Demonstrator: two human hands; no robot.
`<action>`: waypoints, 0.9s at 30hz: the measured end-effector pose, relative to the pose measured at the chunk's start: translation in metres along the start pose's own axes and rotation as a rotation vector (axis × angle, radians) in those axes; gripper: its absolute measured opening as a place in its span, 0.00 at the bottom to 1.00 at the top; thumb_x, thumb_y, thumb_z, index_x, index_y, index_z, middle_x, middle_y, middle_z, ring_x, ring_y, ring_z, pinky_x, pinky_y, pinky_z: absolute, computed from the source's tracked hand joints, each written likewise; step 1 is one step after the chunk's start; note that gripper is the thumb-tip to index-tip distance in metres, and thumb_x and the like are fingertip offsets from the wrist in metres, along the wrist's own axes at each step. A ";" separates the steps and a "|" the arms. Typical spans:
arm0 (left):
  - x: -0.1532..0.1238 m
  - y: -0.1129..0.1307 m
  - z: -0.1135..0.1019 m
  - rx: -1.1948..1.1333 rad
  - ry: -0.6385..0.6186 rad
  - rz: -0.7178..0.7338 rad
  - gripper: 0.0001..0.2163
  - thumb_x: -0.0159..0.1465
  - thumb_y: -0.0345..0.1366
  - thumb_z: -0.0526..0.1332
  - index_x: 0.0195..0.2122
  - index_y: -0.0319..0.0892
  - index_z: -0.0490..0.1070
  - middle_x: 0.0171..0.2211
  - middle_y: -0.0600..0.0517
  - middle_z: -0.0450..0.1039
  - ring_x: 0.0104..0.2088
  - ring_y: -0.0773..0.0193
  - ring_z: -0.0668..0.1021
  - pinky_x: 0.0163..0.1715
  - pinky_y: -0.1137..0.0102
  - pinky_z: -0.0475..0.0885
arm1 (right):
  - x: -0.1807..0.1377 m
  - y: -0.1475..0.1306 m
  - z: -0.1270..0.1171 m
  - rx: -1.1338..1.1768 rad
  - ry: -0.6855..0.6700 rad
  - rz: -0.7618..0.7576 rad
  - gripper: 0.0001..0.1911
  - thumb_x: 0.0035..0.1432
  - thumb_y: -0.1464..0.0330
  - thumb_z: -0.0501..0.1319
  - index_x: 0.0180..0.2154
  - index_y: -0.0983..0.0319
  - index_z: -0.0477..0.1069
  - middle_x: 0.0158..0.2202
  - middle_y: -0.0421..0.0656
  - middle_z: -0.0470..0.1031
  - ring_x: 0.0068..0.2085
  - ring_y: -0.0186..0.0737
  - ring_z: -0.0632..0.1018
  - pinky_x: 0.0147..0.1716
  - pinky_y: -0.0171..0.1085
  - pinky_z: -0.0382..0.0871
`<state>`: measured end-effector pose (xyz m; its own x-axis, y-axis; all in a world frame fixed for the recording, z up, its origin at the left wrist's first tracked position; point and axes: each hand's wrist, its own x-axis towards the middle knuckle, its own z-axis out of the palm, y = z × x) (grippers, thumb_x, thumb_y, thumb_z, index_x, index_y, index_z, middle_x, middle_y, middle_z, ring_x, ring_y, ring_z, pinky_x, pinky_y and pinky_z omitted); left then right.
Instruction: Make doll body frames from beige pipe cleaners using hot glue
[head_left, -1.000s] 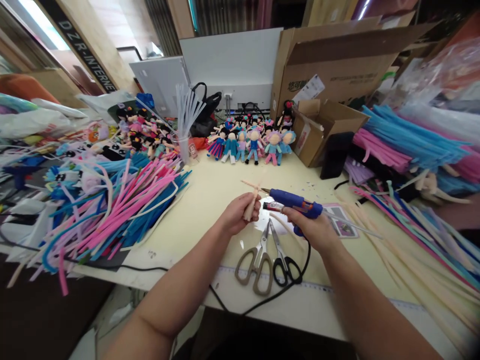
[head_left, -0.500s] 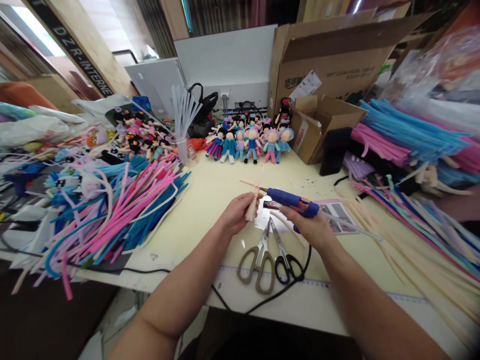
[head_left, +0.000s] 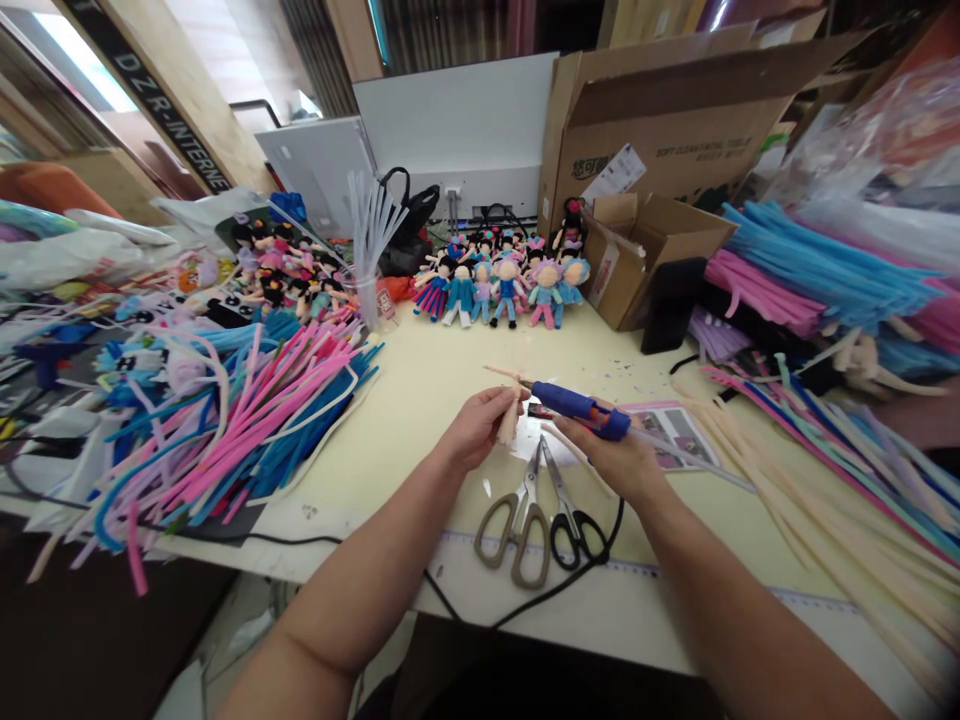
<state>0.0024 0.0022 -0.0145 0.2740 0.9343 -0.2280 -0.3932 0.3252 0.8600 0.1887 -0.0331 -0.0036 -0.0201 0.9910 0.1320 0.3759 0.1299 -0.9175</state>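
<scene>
Left hand pinches beige chenille figure upright, over bench middle. Right hand clenched round blue glue gun, barrel level, nozzle pointing left, meeting figure's top.

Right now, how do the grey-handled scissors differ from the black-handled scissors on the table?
The grey-handled scissors have bigger handle loops and look larger than the black-handled scissors. The grey-handled scissors lie left; the black-handled scissors lie right, beside a black cable. Both lie flat on the table, blades pointing away, tips nearly together.
</scene>
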 end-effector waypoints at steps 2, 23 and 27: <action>0.000 0.001 0.000 0.009 0.004 0.002 0.14 0.52 0.43 0.66 0.33 0.36 0.75 0.23 0.53 0.69 0.21 0.74 0.68 0.21 0.76 0.60 | 0.000 0.000 0.000 -0.014 0.014 -0.005 0.15 0.48 0.55 0.64 0.32 0.59 0.73 0.26 0.40 0.72 0.28 0.39 0.71 0.26 0.37 0.65; -0.003 0.003 0.005 0.009 0.032 0.002 0.16 0.49 0.43 0.68 0.32 0.35 0.75 0.24 0.53 0.70 0.23 0.73 0.69 0.23 0.76 0.61 | 0.001 -0.007 0.001 0.001 0.034 0.029 0.17 0.48 0.55 0.63 0.36 0.60 0.75 0.33 0.43 0.78 0.34 0.47 0.77 0.37 0.46 0.71; -0.003 0.003 0.005 0.001 0.027 -0.003 0.16 0.49 0.43 0.68 0.33 0.35 0.76 0.24 0.52 0.71 0.23 0.72 0.70 0.24 0.76 0.62 | 0.002 -0.009 0.001 0.053 0.006 0.035 0.19 0.49 0.56 0.63 0.39 0.60 0.76 0.36 0.44 0.78 0.39 0.48 0.77 0.41 0.46 0.71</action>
<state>0.0046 -0.0006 -0.0094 0.2513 0.9368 -0.2433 -0.3916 0.3283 0.8596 0.1844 -0.0324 0.0047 -0.0026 0.9948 0.1016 0.3271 0.0969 -0.9400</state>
